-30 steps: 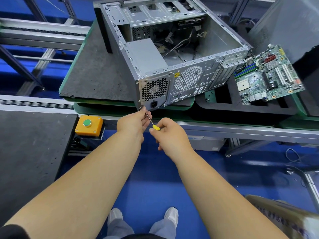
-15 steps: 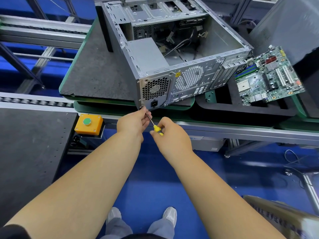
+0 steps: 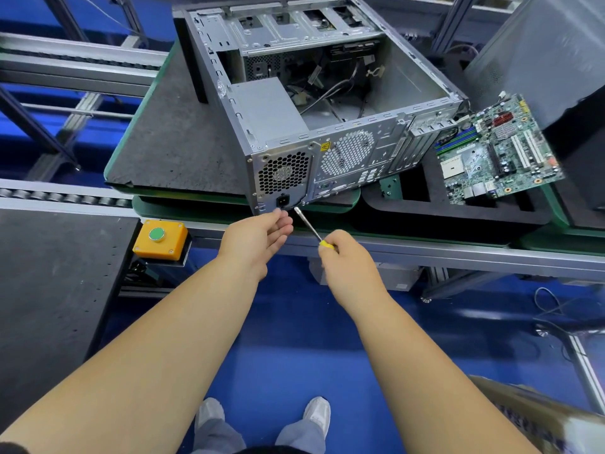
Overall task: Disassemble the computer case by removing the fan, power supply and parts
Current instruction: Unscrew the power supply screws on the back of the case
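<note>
Fingers of the left hand are loosening off the screwdriver; the right hand is gripping it, tip angling up-left toward the computer case.

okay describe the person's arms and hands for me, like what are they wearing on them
Both forearms are bare from wrist to near the elbow. The left hand and right hand wear no gloves, rings, watch or wristband. Only a sliver of dark sleeve shows at the bottom left corner.

Single head-worn view, forward and down, close over the workbench.
</note>
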`<action>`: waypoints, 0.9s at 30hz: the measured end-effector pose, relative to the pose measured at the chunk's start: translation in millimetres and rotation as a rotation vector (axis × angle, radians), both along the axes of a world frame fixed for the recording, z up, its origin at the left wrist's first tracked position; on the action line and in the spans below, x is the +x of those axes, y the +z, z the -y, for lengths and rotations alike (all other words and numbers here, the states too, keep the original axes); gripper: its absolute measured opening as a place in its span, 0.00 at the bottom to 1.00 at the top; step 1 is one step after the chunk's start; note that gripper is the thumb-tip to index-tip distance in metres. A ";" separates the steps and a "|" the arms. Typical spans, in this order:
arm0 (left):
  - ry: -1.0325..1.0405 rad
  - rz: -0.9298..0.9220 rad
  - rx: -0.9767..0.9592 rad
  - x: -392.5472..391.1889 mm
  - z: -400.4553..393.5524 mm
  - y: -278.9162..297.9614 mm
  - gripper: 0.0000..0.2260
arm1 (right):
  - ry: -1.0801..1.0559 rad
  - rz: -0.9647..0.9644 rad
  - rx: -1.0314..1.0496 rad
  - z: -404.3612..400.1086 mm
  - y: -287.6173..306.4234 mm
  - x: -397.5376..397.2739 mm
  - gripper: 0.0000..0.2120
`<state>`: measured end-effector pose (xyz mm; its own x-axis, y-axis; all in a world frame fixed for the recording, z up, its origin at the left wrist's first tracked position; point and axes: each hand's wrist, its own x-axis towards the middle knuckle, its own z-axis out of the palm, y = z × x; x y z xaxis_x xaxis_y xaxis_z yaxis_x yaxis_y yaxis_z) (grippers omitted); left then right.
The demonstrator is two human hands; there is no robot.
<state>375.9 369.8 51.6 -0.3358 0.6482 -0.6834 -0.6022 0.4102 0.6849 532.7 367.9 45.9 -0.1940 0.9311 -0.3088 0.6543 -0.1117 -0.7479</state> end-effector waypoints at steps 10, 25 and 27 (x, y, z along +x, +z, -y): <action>-0.569 -0.174 0.194 61.4 -16.9 33.9 0.08 | -0.170 -0.554 -0.053 -32.5 32.6 60.3 0.06; -0.595 -0.309 0.243 137.3 -74.6 46.2 0.12 | -0.358 -0.518 0.052 -105.1 32.0 142.7 0.03; -0.538 -0.341 0.212 132.3 -77.9 44.3 0.12 | -0.442 -0.472 0.012 -123.1 25.3 144.9 0.03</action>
<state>508.2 447.8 95.9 -0.1026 0.8944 -0.4354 -0.0869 0.4280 0.8996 677.6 491.0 71.1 0.0960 0.9572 -0.2730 0.1493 -0.2850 -0.9468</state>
